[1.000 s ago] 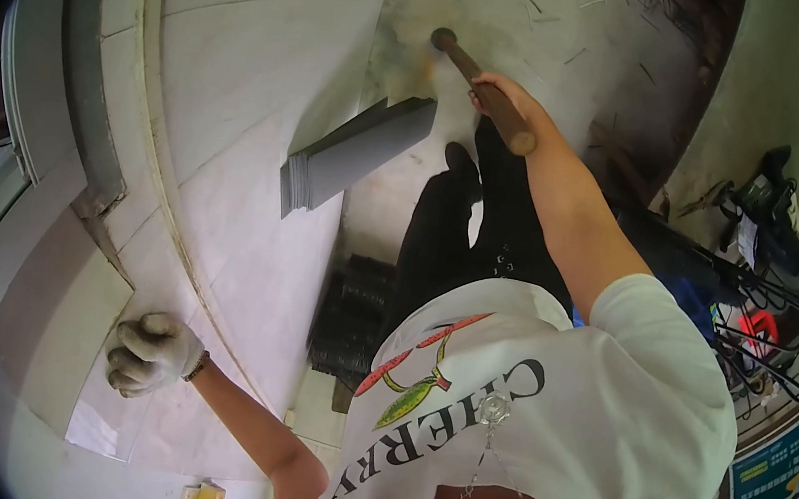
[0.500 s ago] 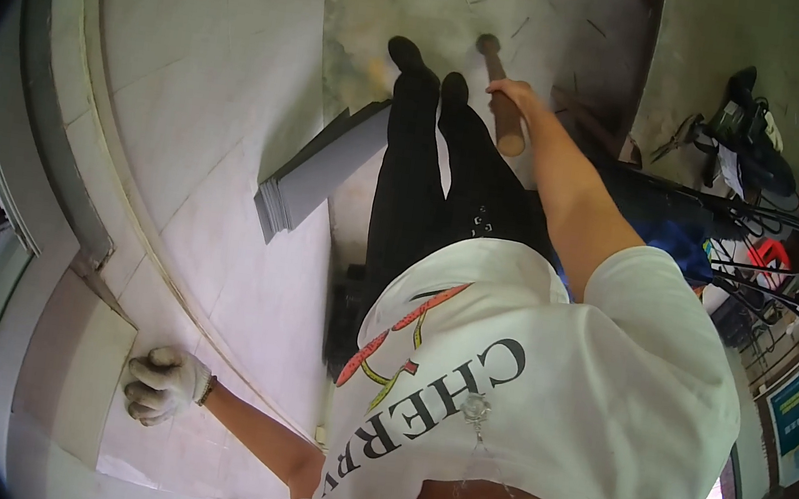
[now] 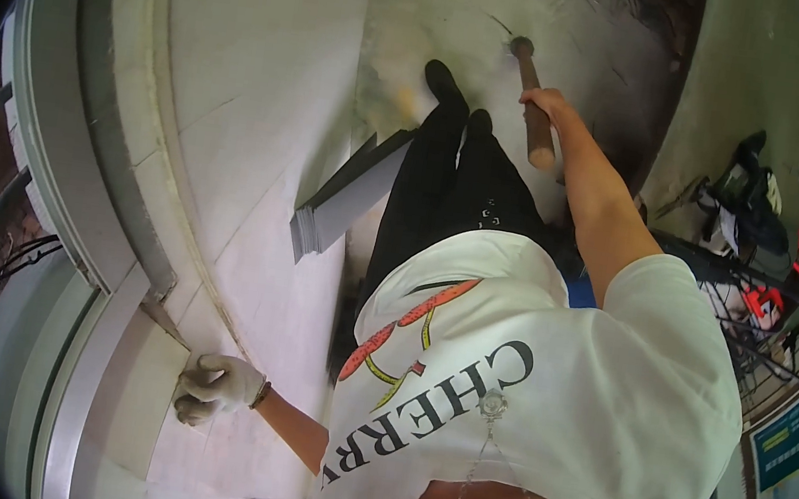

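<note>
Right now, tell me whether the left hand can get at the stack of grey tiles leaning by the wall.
Probably not without letting go: the gloved left hand presses a wall tile off to the side, while the grey tiles lean farther down, near the feet. Nothing blocks the way.

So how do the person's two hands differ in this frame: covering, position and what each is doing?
The left hand wears a light work glove; the right hand looks bare. The left hand presses against the pale tile on the wall, close to the body; the right hand is stretched far out, gripping a wooden-handled mallet. The left hand holds no tool, whereas the right is closed round the handle. Both are the same person's.
</note>
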`<action>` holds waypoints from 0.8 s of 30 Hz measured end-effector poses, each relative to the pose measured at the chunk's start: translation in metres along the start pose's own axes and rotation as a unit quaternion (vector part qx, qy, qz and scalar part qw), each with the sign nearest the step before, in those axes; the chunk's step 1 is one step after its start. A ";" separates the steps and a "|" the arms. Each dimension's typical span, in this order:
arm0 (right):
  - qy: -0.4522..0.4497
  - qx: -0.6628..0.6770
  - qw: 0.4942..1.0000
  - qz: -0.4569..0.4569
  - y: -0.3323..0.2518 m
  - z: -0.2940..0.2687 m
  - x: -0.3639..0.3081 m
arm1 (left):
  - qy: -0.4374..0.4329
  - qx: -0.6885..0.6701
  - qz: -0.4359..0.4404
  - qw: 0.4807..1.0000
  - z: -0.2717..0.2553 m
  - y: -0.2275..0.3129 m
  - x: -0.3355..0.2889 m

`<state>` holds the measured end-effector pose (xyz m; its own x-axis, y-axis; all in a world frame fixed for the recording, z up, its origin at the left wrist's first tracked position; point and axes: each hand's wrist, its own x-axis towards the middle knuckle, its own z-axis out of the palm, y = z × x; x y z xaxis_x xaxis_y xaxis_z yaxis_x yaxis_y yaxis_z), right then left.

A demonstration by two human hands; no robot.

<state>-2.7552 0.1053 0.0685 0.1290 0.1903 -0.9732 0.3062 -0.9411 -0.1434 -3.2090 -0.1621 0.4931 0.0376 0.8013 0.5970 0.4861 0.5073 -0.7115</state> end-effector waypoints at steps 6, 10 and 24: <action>0.003 -0.012 0.999 -0.047 -0.093 0.101 0.015 | -0.075 0.005 0.023 0.997 0.004 -0.010 -0.009; -0.038 -0.068 0.993 -0.086 -0.142 0.134 0.010 | -0.083 -0.026 0.029 0.996 0.003 -0.001 0.001; 0.058 -0.019 0.991 -0.118 -0.175 0.022 0.033 | -0.276 -0.026 -0.076 0.958 -0.037 0.030 -0.017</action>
<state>-2.8253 0.2701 0.0571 0.1574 0.4361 -0.8861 0.3749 -0.8565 -0.3549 -3.1630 -0.1718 0.4753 -0.4965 0.7727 0.3955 0.4937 0.6261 -0.6035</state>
